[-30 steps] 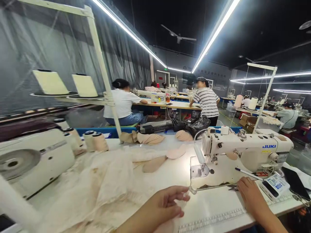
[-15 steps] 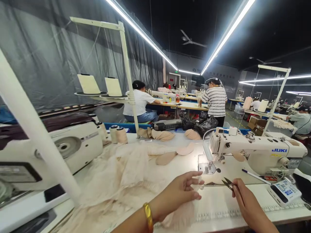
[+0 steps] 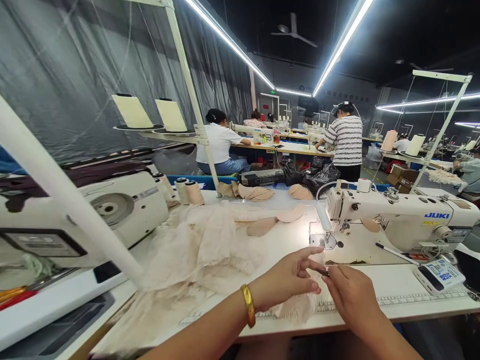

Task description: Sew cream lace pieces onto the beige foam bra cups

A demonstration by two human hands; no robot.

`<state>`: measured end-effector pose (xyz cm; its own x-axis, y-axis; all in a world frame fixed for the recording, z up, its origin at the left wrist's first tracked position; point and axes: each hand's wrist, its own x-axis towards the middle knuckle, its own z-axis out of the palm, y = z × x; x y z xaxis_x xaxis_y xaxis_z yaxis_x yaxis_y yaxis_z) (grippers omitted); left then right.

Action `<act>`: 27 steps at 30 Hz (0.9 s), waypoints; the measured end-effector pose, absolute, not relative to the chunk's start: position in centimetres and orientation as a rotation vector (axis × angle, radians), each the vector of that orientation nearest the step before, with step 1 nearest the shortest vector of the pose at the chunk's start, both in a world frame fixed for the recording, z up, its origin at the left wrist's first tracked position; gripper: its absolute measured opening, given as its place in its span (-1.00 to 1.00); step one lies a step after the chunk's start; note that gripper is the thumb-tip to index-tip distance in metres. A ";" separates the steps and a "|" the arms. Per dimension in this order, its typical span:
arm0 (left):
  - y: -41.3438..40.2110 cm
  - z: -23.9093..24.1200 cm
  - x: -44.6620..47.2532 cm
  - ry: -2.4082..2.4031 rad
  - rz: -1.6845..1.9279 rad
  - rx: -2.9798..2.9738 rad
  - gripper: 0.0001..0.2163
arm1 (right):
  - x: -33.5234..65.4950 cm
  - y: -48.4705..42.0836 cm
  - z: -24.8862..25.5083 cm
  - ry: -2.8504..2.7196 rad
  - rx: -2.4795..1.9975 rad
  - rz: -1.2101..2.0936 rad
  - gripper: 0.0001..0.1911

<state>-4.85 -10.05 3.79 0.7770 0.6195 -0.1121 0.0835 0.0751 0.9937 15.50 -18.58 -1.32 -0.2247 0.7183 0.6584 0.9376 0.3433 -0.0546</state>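
Observation:
My left hand point(image 3: 287, 280), with a gold bangle at the wrist, pinches a piece of sheer pale fabric point(image 3: 300, 307) that hangs below the fingers over the table's front edge. My right hand point(image 3: 350, 295) is closed around small dark thread snips point(image 3: 322, 272). Their tips reach the left fingers, which partly hide them. Just beyond both hands is the needle area of a white sewing machine point(image 3: 405, 215), lit by its lamp. A heap of sheer cream fabric point(image 3: 202, 250) spreads over the table to the left.
Beige cut pieces point(image 3: 258, 193) lie at the back of the table. Thread cones point(image 3: 193, 192) stand near a second machine point(image 3: 123, 210) on the left. A white control box point(image 3: 438, 275) and a pen point(image 3: 397, 253) lie at right. A slanted white post point(image 3: 75, 195) crosses the left side.
My right hand has moved left with the snips and now meets my left hand. The snips' blades, visible apart before, are now mostly hidden. The view has shifted slightly.

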 end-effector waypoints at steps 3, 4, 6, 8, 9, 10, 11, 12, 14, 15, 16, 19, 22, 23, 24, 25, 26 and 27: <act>-8.5 6.7 -8.3 0.800 0.486 1.838 -0.39 | 19.0 -19.2 -3.0 -1.959 -1.581 -0.430 -0.66; -7.8 7.8 -9.7 0.936 0.603 2.001 -0.49 | 20.7 -19.5 -3.8 -1.931 -1.651 -0.445 -0.64; -6.4 9.5 -12.4 1.260 0.914 2.268 -0.55 | 24.3 -20.1 -5.2 -1.874 -1.815 -0.490 -0.62; -5.5 9.8 -13.9 1.442 1.116 2.464 -0.55 | 27.2 -20.5 -6.2 -1.851 -1.920 -0.521 -0.62; -5.4 9.4 -14.0 1.445 1.142 2.520 -0.56 | 28.1 -20.6 -6.3 -1.843 -1.938 -0.548 -0.62; -5.4 8.6 -13.7 1.392 1.107 2.562 -0.58 | 28.6 -20.6 -6.2 -1.829 -1.939 -0.576 -0.61; -5.6 7.6 -13.0 1.301 1.033 2.584 -0.61 | 28.7 -20.5 -5.9 -1.814 -1.919 -0.600 -0.60; -6.0 6.4 -12.0 1.192 0.938 2.600 -0.64 | 28.3 -20.5 -5.5 -1.800 -1.875 -0.603 -0.59; -7.0 4.0 -9.8 0.983 0.744 2.652 -0.69 | 26.4 -20.5 -4.4 -1.796 -1.744 -0.502 -0.62; -7.5 2.9 -8.7 0.895 0.665 2.675 -0.69 | 24.9 -20.6 -3.9 -1.813 -1.660 -0.394 -0.65; -8.0 2.1 -7.8 0.835 0.615 2.682 -0.69 | 23.4 -20.7 -3.6 -1.834 -1.589 -0.264 -0.69; -9.4 0.8 -5.8 0.765 0.518 2.640 -0.67 | 18.9 -20.9 -3.3 -1.958 -1.536 0.043 -0.63; -10.3 0.9 -5.2 0.700 0.332 2.490 -0.73 | 16.6 -19.9 -3.8 -2.037 -1.576 0.052 -0.81; -10.4 1.1 -5.2 0.693 0.283 2.421 -0.74 | 16.3 -19.4 -3.9 -2.002 -1.567 0.048 -0.88; -10.4 1.3 -5.2 0.715 0.273 2.358 -0.74 | 16.3 -18.9 -3.9 -1.938 -1.546 0.070 -0.83; -10.3 1.4 -5.3 0.768 0.305 2.310 -0.74 | 16.5 -18.5 -3.8 -1.857 -1.510 0.119 -0.79; -10.0 1.6 -5.4 0.832 0.374 2.280 -0.73 | 16.6 -18.1 -3.6 -1.779 -1.463 0.185 -0.79; -9.6 1.7 -5.4 0.886 0.470 2.260 -0.72 | 16.8 -17.9 -3.3 -1.711 -1.413 0.267 -0.81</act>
<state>-5.44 -9.58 1.65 0.7063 0.7025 0.0877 0.4667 -0.5552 0.6885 16.80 -17.90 -3.29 0.0295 0.8764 0.4806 0.6885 0.3307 -0.6454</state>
